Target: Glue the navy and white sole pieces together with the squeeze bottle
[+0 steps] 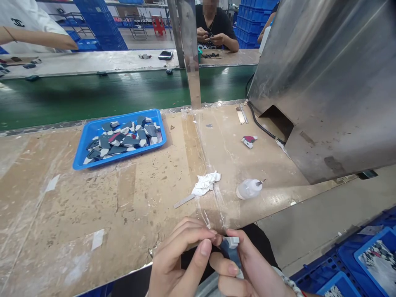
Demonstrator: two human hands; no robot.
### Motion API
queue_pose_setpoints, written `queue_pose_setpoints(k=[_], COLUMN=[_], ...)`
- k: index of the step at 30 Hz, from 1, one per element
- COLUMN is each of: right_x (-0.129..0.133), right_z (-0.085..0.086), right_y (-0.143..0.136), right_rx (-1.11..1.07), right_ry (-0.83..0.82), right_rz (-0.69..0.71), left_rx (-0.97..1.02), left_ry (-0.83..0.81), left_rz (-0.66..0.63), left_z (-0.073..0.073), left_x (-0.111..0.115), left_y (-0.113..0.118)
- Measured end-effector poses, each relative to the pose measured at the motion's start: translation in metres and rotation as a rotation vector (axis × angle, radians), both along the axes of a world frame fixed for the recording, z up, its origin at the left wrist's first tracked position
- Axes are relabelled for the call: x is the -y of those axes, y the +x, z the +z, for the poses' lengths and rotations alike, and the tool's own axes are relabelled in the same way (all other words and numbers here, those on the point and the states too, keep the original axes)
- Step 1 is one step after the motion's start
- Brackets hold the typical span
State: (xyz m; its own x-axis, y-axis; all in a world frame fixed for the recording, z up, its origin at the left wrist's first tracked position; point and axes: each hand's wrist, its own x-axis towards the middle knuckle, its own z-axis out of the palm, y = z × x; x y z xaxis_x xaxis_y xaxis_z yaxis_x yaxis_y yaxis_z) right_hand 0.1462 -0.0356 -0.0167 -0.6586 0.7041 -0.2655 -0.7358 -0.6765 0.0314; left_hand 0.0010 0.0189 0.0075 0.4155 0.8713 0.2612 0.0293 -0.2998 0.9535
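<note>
At the table's near edge, my right hand (252, 264) grips a small blue-grey and white plastic piece (231, 243) between curled fingers and thumb. My left hand (179, 258) is right beside it, thumb and fingers drawn together near the piece's left side; anything in that pinch is too small or hidden to name. Beyond my hands lie a crumpled white cloth (206, 183) wrapped on a flat metal strip (185, 201) and a clear squeeze bottle (248, 189) with a thin tip, on its side. A similar piece with a magenta face (249, 141) rests farther right.
A blue tray (77, 161) of grey-and-white pieces stands left. Behind runs a green conveyor (139, 93) with a metal post (192, 78). A large metal housing (328, 103) bounds the right side; blue crates (343, 255) sit below. Two people (216, 31) work across the conveyor.
</note>
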Motion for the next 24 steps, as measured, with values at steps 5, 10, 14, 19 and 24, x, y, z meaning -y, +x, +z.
queue_pose_setpoints(k=[5,10,14,19,24], right_x=[0.004,0.005,0.005,0.002,0.001], right_z=[-0.009,-0.011,-0.004,0.0,-0.005], right_y=[-0.002,-0.004,-0.002,-0.003,-0.006], right_rx=[-0.003,-0.005,-0.003,0.027,0.017], right_ry=[-0.023,-0.046,-0.06,-0.076,0.008], right_rz=[0.0,-0.041,-0.07,-0.081,0.038], left_rx=[-0.005,-0.03,-0.023,-0.026,-0.018], left_ry=[-0.015,-0.021,-0.023,-0.018,-0.029], left_rz=[0.008,0.003,0.011,0.029,0.013], left_z=[-0.001,-0.004,-0.004,-0.001,-0.002], left_x=[0.001,0.002,0.001,0.001,0.002], left_y=[-0.002,-0.004,-0.003,-0.001,-0.003])
